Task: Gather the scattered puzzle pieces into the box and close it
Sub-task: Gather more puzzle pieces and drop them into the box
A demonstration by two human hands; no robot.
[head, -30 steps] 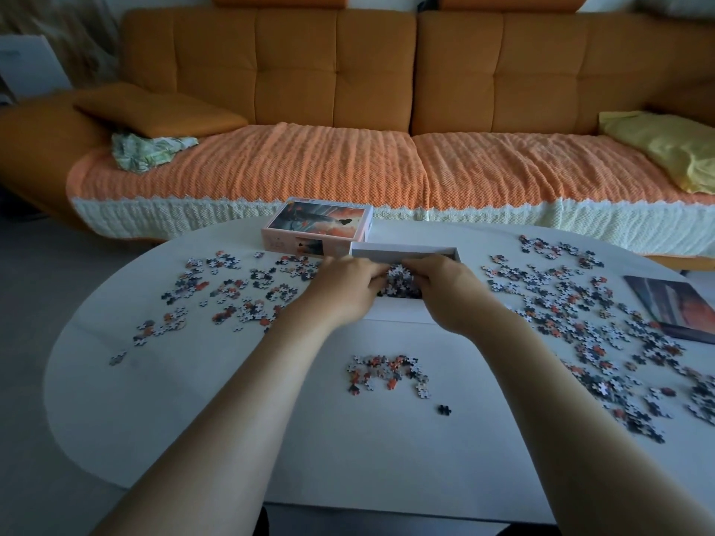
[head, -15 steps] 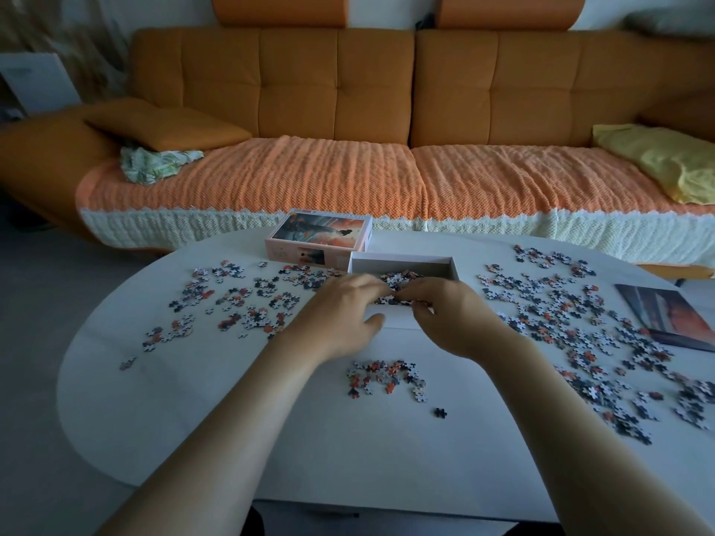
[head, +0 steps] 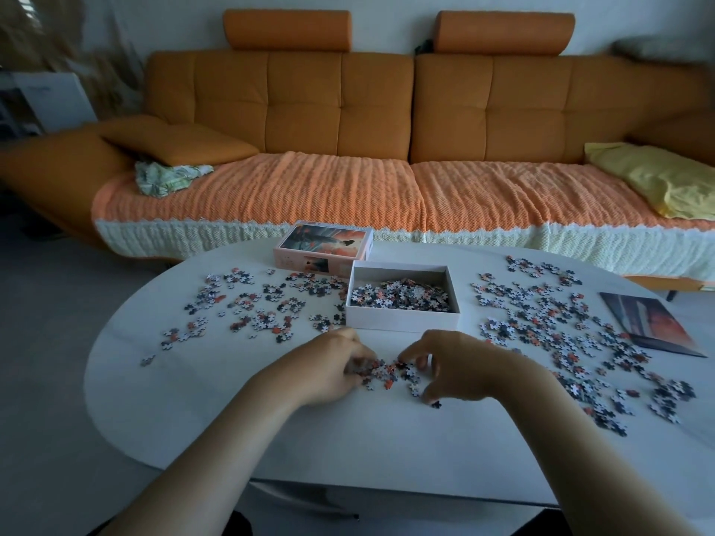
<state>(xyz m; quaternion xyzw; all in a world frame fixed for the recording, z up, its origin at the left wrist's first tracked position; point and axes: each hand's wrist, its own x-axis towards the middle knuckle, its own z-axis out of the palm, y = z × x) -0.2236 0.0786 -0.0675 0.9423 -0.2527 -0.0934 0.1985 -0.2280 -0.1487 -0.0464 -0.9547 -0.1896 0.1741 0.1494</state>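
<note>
An open white box (head: pixel 402 321) sits mid-table with a heap of puzzle pieces (head: pixel 400 294) inside. Its picture lid (head: pixel 323 245) lies behind it to the left. A small pile of pieces (head: pixel 389 373) lies in front of the box. My left hand (head: pixel 329 367) rests at the pile's left side, fingers curled onto the pieces. My right hand (head: pixel 452 363) arches over the pile's right side, fingertips touching pieces. Loose pieces spread to the left (head: pixel 255 303) and to the right (head: pixel 561 334) of the box.
The oval white table (head: pixel 201 412) stands in front of an orange sofa (head: pixel 348 110). A printed picture sheet (head: pixel 650 323) lies at the table's right edge. One stray dark piece (head: pixel 436 405) lies just under my right hand.
Both hands have come back from the box toward me and now bracket the small pile in front of it. The view has tilted up.
</note>
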